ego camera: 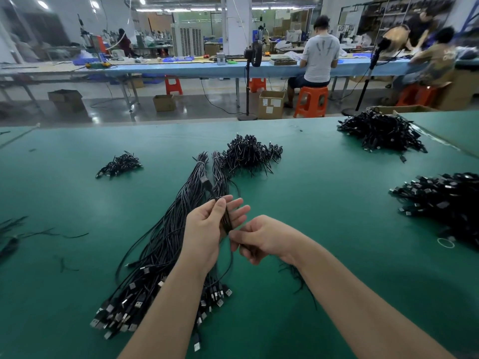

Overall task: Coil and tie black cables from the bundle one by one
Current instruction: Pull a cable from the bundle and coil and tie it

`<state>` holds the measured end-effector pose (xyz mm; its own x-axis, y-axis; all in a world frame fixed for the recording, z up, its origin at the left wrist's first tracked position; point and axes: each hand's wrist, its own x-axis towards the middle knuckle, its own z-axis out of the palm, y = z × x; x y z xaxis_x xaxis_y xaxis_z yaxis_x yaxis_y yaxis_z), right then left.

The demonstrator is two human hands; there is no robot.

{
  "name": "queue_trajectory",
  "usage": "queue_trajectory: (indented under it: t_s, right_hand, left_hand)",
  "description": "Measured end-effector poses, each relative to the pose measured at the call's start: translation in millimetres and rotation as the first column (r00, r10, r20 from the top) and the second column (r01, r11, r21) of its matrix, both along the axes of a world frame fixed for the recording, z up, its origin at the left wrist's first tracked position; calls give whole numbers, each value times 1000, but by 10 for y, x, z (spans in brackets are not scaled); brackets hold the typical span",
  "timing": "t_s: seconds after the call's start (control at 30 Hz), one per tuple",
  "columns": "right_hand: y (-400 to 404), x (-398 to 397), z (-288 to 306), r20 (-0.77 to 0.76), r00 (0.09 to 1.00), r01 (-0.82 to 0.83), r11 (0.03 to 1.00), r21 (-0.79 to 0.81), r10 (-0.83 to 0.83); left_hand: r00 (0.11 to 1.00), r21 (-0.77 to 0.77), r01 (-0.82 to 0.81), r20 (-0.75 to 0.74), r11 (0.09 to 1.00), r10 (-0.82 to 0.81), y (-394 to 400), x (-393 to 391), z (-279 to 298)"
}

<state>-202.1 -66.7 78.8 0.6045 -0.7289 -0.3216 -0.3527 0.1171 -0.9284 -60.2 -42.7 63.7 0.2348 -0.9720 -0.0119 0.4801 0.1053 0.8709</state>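
Here the left hand (207, 229) holds a glossy coiled cable (226, 218), the right hand's (261, 239) grip seemingly pinching its end.

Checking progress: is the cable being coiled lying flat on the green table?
No, the left hand and right hand hold the cable above the table.

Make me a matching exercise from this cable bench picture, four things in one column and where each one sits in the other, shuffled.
Things:
1. long cable bundle
2. small coil pile
3. cable being coiled
4. white loop

Places:
A. far left on the mat
B. held by the left hand and right hand
C. right, beside a big coil heap
D. under the left forearm

Pairs: 1-D, 2-A, 3-B, 4-C
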Motion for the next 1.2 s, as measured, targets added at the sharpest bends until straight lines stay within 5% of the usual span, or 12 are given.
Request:
queue_trajectory:
  t_s: [0.27, 0.57, 0.9, 1.2]
  right_hand:
    - [-30, -3, -208, 115, 988, 94, 993, 73, -102]
    - [-96, 8, -311, 329, 943, 12, 989, 147, -61]
    - [-74, 133, -459, 264, 947, 219, 968, -119, -182]
    - [-83, 183, -622, 199, 958, 252, 940, -228, -209]
  left_hand:
    - [999, 36, 10, -35, 999, -9, -5, 12, -42]
    - [974, 7, 130, 184, 991, -129, 67, 29, -113]
    - [904, 31, 114, 411, 993, -116, 83, 119, -205]
    - [904, 51, 76, 419, 996, -90, 109, 70, -306]
